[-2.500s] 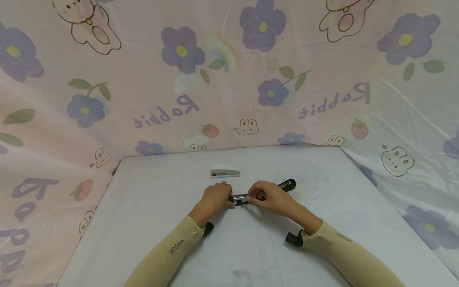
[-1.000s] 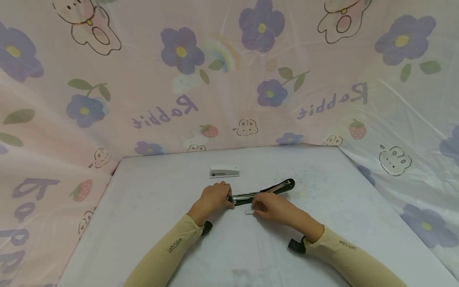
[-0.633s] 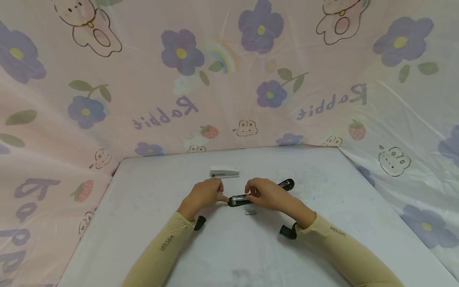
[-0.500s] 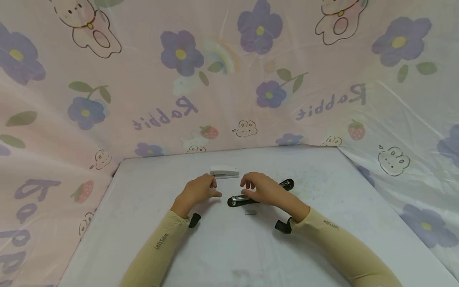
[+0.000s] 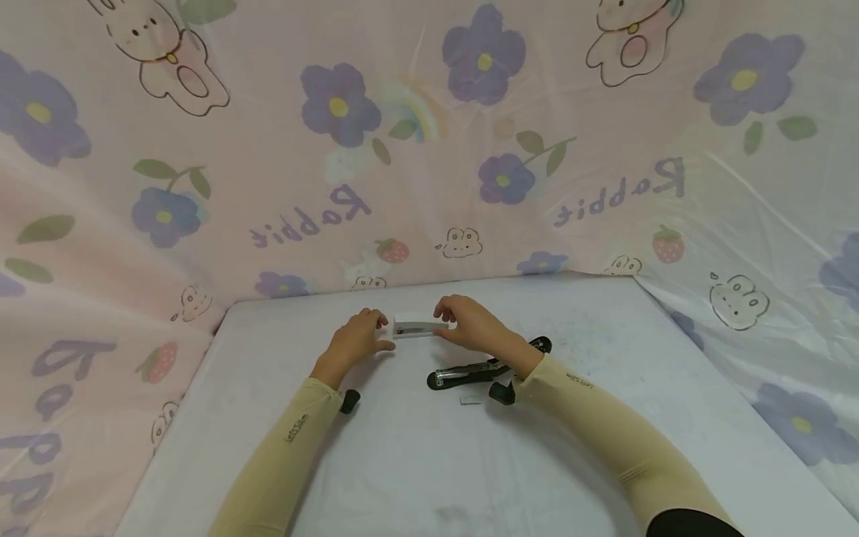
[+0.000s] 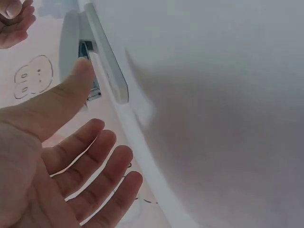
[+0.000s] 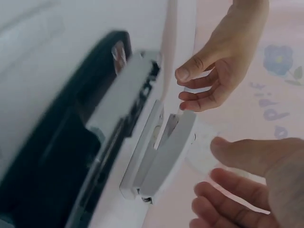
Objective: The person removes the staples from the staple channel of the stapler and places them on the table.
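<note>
A small white stapler [image 5: 414, 329] sits near the back of the table between my two hands. My left hand [image 5: 354, 339] is at its left end, fingers spread, holding nothing; in the left wrist view the thumb overlaps the white stapler [image 6: 71, 45]. At the other end my right hand [image 5: 470, 325] has thumb and fingers apart around the stapler's tip, and the right wrist view shows a gap between them and the white stapler [image 7: 164, 161]. Below the right forearm a black stapler [image 5: 463, 374] lies swung open. A short strip of staples [image 5: 470, 400] lies in front of it.
Everything rests on a white table [image 5: 376, 462]. A printed curtain [image 5: 416, 164] with flowers and rabbits hangs behind it and along both sides. Each wrist carries a black camera mount [image 5: 502, 393].
My right hand set the staple strip down in front of the black stapler. Both hands then left that stapler and moved back to the two ends of the white one.
</note>
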A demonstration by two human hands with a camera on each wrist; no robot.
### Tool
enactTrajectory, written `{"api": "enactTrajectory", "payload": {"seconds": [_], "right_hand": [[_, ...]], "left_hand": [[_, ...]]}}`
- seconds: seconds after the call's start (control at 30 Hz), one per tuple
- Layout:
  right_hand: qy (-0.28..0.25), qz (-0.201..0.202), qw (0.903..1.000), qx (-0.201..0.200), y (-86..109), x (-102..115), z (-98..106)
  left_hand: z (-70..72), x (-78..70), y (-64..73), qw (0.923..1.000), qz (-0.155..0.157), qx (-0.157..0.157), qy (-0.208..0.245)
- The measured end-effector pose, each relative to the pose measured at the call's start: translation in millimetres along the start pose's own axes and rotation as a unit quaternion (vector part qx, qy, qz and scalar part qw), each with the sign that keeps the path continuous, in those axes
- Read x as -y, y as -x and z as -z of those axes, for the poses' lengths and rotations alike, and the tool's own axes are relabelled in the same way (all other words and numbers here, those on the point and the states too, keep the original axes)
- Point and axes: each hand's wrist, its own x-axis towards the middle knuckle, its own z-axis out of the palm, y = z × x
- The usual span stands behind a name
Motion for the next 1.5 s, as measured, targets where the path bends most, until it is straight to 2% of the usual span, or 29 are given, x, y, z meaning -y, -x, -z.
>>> {"api": "enactTrajectory", "payload": {"seconds": [0.2, 0.37, 0.53, 0.77, 1.03, 1.2, 1.5], "right_hand": [[0.003, -0.017, 0.9998, 0.013, -21.5, -6, -6], [-0.042, -0.005, 0.9988, 0.026, -39.0, -9, -14], [-0.078, -0.004, 0.9964, 0.033, -52.0, -14, -24], [-0.094, -0.004, 0.9942, 0.051, -66.2, -21, -35], [-0.091, -0.015, 0.9905, 0.102, -79.8, -28, -46], [-0.089, -0.018, 0.9899, 0.110, -81.8, -28, -46], [-0.145, -0.064, 0.9788, 0.129, -81.0, -23, -40]], "left_hand": [[-1.3, -0.6, -16.8, 0.9997, 0.000, 0.024, 0.004], [-1.5, -2.8, -29.2, 0.9989, 0.001, 0.043, 0.016], [-2.5, -1.2, -37.1, 0.9984, 0.006, 0.055, 0.008], [-1.5, 3.8, -41.4, 0.9982, 0.002, 0.058, 0.013], [-4.6, 3.1, -42.2, 0.9987, -0.005, 0.044, 0.027], [-4.7, -1.4, -39.5, 0.9992, -0.009, 0.035, 0.018], [-3.0, -9.6, -40.3, 0.9987, 0.012, 0.044, -0.024]]}}
